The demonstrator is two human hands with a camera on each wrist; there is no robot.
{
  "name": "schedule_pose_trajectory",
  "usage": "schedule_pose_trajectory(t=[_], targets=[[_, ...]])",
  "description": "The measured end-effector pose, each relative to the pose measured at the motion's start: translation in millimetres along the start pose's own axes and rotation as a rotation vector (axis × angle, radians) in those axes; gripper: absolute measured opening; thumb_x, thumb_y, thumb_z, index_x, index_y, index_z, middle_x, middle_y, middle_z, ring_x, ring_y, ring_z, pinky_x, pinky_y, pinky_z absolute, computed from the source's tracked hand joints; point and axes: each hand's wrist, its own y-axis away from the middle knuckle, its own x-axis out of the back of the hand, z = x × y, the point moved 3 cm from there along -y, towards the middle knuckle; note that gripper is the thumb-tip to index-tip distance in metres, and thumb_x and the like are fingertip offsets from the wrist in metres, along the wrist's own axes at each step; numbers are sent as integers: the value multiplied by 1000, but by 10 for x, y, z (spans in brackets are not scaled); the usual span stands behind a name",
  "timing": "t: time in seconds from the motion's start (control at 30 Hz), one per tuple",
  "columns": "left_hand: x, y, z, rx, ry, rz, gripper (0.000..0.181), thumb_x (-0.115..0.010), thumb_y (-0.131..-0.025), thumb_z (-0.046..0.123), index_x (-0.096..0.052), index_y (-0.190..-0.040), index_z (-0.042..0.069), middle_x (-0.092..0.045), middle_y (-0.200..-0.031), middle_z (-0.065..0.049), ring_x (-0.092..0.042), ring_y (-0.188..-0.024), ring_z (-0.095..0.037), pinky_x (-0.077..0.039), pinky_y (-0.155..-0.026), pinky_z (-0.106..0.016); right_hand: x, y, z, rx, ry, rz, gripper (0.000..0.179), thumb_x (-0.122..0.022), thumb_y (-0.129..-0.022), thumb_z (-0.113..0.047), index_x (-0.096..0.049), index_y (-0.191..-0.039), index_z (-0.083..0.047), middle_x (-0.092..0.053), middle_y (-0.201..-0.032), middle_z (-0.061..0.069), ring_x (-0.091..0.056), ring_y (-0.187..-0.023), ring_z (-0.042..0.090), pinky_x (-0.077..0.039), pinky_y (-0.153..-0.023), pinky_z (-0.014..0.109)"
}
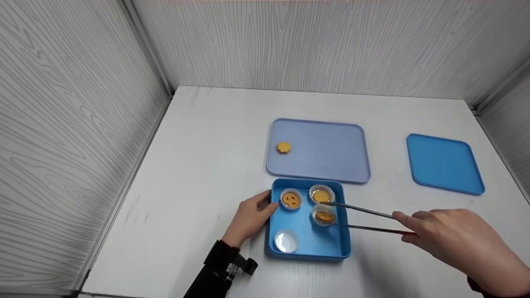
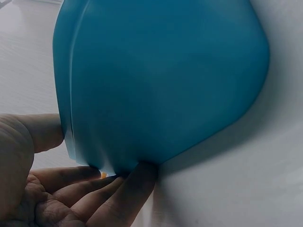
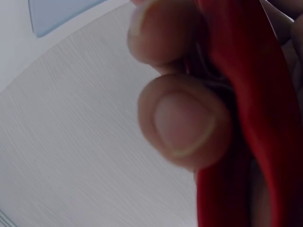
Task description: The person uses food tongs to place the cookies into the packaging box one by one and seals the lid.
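Observation:
My left hand [image 1: 252, 215] grips the left wall of a blue box [image 1: 304, 244], thumb at its rim; in the left wrist view the fingers lie against a corner of the blue wall [image 2: 165, 85]. My right hand [image 1: 451, 236] holds metal tongs [image 1: 368, 211] with red handles [image 3: 255, 109]. Their tips stand apart over the box's right side, around a brown cookie [image 1: 326, 216] tilted in a paper cup [image 1: 315, 221]. Another paper cup [image 1: 331, 191] behind it holds a yellow cookie [image 1: 321, 196]. A brown cookie with holes [image 1: 291, 200] sits in the back-left cup; the front-left paper cup [image 1: 286, 241] is empty.
Behind the box lies a lavender tray [image 1: 327, 151] with a yellow flower-shaped cookie [image 1: 283, 147] near its left side. A flat blue tray [image 1: 445, 163] lies at the right. Wood-grain panels [image 1: 290, 45] enclose the white table [image 1: 178, 178] at the back and sides.

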Motion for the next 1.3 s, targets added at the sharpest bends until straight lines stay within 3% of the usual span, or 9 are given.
schedule_pose_trajectory(t=[0.47,0.93,1.07,1.3], targets=[[-2,-4,1,29,1,2,62,-61,-103,39,-46,-153,6,-52,-152,-14,-50,-140,-28,-40,-117,-43,-5,-59,-43,25,29,51,45,-93,-72,-29,-77,-112,-18,-53,-60,-10,-41,-47,4,-36,-41,21],[-12,-11,-2,13,7,0,61,-61,-103,37,-47,-153,5,-52,-152,-15,-52,-139,-29,-42,-116,-44,10,8,-2,25,-1,64,47,-91,-74,-33,-75,-116,-18,-58,-63,-11,-42,-46,2,-36,-41,21],[-14,-15,2,24,5,0,61,-61,-103,37,-47,-153,5,-52,-152,-14,-52,-139,-28,-42,-116,-44,12,15,18,40,-13,105,48,-91,-73,-32,-75,-116,-18,-62,-66,-10,-46,-46,3,-36,-41,21],[-13,-15,5,31,10,5,60,-61,-103,37,-48,-153,6,-53,-151,-14,-51,-140,-28,-41,-116,-44,2,9,89,66,-53,250,55,-92,-67,-27,-75,-118,-18,-71,-72,-4,-55,-48,6,-38,-41,18]])
